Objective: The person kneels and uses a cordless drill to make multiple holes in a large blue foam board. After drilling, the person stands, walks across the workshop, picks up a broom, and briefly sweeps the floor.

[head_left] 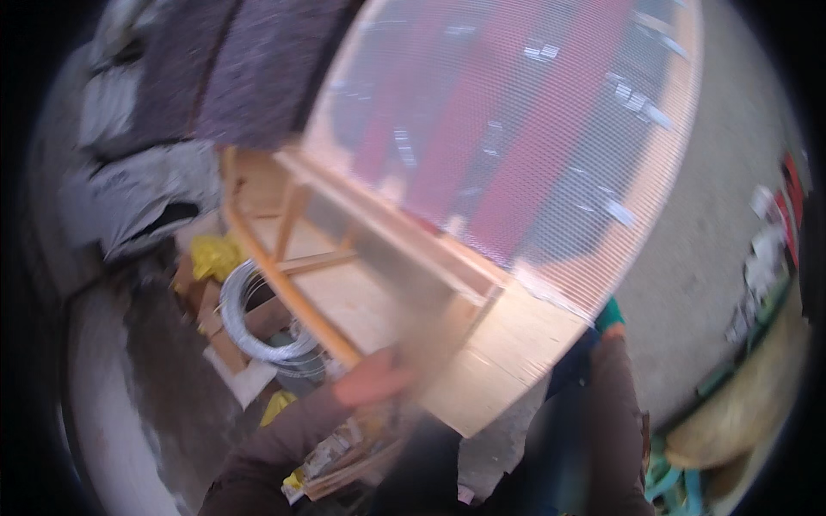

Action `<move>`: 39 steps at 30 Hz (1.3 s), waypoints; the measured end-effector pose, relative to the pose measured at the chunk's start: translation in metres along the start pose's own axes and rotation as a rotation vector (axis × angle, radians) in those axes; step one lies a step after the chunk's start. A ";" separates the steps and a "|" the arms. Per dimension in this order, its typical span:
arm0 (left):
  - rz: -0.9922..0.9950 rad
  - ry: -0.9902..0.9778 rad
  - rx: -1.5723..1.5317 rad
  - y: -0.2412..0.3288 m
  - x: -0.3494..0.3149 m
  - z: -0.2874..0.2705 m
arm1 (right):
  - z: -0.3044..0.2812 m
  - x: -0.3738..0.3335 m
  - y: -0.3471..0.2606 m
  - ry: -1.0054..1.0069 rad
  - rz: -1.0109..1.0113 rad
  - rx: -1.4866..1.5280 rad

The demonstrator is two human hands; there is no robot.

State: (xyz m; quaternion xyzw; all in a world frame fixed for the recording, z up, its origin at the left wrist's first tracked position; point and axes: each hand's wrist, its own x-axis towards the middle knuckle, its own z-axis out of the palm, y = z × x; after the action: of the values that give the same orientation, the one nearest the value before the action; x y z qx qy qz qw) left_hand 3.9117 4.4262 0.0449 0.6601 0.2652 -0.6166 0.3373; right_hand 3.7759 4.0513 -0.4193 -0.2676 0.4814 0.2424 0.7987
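Observation:
A large wooden piece with red and grey stripes under clear wrap [508, 129] stands tilted in front of me, pale wood showing along its rim. At its near end is a bare plywood face [508, 353]. My left hand [374, 378] is beside an open wooden frame with an orange-brown rail [297, 297]. Next to that hand is a smeared greyish strip I cannot make out; motion blurs the fingers. At the lower right edge of the wrapped piece is my right hand [610, 315], with green glove showing; the piece hides its fingers.
Left of the frame lie a coil of silvery wire [237, 314], a yellow bag [217, 256] and cardboard pieces [211, 314]. Purplish-grey padded slabs [258, 77] and a white sack [155, 193] stand at the upper left. At far right are white scraps [763, 267] and a tan rounded object [731, 421].

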 end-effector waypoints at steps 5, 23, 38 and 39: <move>0.353 0.054 0.125 -0.024 -0.005 -0.008 | -0.004 -0.005 -0.003 0.038 0.033 0.057; 0.556 0.336 0.254 -0.086 -0.032 -0.010 | 0.019 -0.168 -0.124 -0.208 -0.150 -0.539; 0.981 0.671 0.007 -0.161 -0.205 -0.197 | 0.259 -0.332 -0.102 -0.278 -0.451 -0.386; 1.009 0.705 0.044 -0.176 -0.231 -0.203 | 0.276 -0.341 -0.098 -0.340 -0.476 -0.411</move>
State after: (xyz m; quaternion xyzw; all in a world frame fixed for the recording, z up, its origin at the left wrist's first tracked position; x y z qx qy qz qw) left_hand 3.8831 4.7097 0.2556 0.8751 0.0029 -0.1307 0.4659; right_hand 3.8728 4.1176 0.0143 -0.4833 0.2070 0.1823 0.8309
